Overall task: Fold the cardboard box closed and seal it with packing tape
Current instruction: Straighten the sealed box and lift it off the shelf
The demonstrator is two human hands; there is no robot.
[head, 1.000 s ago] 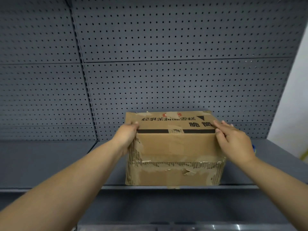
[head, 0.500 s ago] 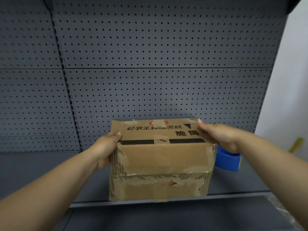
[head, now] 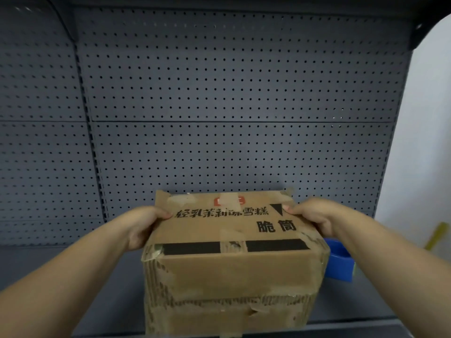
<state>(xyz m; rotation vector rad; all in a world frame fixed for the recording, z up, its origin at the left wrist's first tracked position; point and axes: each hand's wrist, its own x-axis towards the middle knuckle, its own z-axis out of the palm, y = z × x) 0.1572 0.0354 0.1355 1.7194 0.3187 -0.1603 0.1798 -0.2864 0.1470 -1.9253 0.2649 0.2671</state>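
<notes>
fingers (head: 161, 213) grip cardboard box (head: 231, 272) ends, perhaps lifted

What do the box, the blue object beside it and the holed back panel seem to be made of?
The box: corrugated cardboard, matt brown; torn edges show the fluting. The blue object: probably smooth plastic, slightly glossy, mostly hidden behind the box. The back panel: likely painted metal, matt grey, with regular rows of holes.

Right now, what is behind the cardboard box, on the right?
A blue object sits on the shelf behind the cardboard box, below the right hand. Only its right part shows; the box covers the rest, so I cannot say what it is.
</notes>
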